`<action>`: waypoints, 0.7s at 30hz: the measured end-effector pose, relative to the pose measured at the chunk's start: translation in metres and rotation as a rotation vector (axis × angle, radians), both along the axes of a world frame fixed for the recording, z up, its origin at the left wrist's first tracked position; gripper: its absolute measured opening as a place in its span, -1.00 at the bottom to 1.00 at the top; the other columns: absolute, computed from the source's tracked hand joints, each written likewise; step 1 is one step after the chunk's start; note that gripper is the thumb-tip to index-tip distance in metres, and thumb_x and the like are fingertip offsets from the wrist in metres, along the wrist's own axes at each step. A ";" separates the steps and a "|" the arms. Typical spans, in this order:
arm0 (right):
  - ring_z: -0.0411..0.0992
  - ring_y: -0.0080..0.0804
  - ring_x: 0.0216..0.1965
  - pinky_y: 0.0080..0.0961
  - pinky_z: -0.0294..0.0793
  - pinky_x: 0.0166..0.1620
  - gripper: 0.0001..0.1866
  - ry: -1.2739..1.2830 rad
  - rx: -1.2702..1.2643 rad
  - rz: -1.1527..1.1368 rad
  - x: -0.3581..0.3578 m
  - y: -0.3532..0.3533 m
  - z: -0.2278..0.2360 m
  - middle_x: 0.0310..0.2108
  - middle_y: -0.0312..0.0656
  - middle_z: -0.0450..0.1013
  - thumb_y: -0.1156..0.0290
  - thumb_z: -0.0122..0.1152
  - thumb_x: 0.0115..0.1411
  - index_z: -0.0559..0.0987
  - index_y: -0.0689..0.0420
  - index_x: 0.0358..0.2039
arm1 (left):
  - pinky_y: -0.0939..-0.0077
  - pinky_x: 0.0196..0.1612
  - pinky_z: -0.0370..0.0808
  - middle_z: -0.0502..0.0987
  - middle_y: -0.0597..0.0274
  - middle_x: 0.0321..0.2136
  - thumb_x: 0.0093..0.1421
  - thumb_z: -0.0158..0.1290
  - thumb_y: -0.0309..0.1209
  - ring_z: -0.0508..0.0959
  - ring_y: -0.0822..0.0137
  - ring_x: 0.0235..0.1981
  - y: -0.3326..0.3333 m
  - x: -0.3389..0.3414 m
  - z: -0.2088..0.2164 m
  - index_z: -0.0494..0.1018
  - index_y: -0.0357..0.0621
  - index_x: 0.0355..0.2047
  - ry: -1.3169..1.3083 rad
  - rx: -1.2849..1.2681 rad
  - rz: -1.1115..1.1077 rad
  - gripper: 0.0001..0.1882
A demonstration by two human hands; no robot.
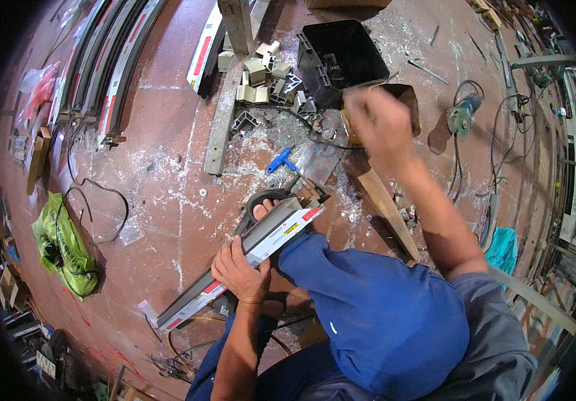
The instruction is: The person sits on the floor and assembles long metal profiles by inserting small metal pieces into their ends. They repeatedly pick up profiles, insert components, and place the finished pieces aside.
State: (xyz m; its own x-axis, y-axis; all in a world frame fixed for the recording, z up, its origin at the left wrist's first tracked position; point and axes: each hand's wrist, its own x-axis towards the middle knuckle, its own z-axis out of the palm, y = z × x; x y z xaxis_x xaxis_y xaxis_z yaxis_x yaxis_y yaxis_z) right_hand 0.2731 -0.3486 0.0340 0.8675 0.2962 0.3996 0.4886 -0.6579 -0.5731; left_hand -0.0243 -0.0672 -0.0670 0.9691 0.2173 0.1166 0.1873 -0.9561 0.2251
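Observation:
A long aluminium profile point(278, 235), covered in white film with red and yellow patches, lies slanted across my legs from lower left to the middle. My left hand point(242, 273) grips it near its middle, fingers over the top edge and thumb on the film. My right hand point(380, 127), smeared by motion, is raised beside the black bin point(342, 57) and over an open cardboard box point(405, 107); whether it holds anything is hidden. Near the profile's upper end lie a small black part point(319, 194) and a blue T-handle tool point(281, 161).
Cut profile pieces point(261, 72) are heaped left of the bin. A wooden plank point(387, 210) lies to my right, an angle grinder point(462, 120) beyond it. Long profiles point(117, 67) rest far left, a green bag point(66, 247) below them. Metal shavings litter the floor.

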 end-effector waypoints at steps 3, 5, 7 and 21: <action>0.63 0.11 -0.16 -0.13 0.63 -0.10 -0.73 -0.049 -0.333 -0.002 0.104 -0.013 -0.017 -0.24 0.11 0.64 0.26 0.33 0.34 0.68 0.22 -0.15 | -0.16 0.26 0.27 0.46 -0.03 0.07 -0.05 0.42 -0.11 0.45 -0.10 0.13 0.011 0.019 0.030 0.37 -0.14 0.35 0.065 -0.061 -0.116 -0.05; 0.65 0.09 -0.11 -0.11 0.62 -0.05 -0.71 0.182 -0.582 0.135 0.159 -0.018 -0.050 -0.20 0.14 0.65 0.22 0.28 0.35 0.70 0.16 -0.11 | -0.13 0.19 0.32 0.45 -0.04 0.01 -0.07 0.43 -0.12 0.46 -0.10 0.07 0.020 0.029 0.040 0.38 -0.17 0.34 0.118 -0.061 -0.166 -0.05; 0.65 0.06 -0.05 -0.13 0.61 0.01 -0.63 0.602 -0.686 0.153 0.199 -0.020 -0.098 -0.10 0.13 0.65 0.18 0.28 0.32 0.68 0.11 0.03 | -0.08 0.11 0.37 0.44 -0.04 -0.04 -0.08 0.45 -0.15 0.47 -0.09 0.00 0.023 0.036 0.043 0.39 -0.19 0.33 0.166 -0.061 -0.195 -0.05; 0.64 -0.18 -0.34 -0.19 0.61 -0.24 -0.79 0.407 -0.570 0.126 0.201 -0.036 -0.091 -0.34 -0.03 0.61 0.38 0.33 0.16 0.65 0.22 -0.25 | 0.00 -0.15 0.57 0.65 0.01 -0.25 -0.01 0.51 -0.08 0.66 -0.10 -0.21 0.011 0.036 0.037 0.55 -0.07 -0.05 0.272 -0.219 -0.148 -0.40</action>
State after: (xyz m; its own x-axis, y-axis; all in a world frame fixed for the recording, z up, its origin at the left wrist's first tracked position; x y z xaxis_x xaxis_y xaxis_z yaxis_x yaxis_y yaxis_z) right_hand 0.4737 -0.3850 -0.0567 0.8605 0.4705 -0.1957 0.4009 -0.8621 -0.3099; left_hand 0.0117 -0.0566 -0.0305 0.9811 0.0636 -0.1827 0.1315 -0.9120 0.3887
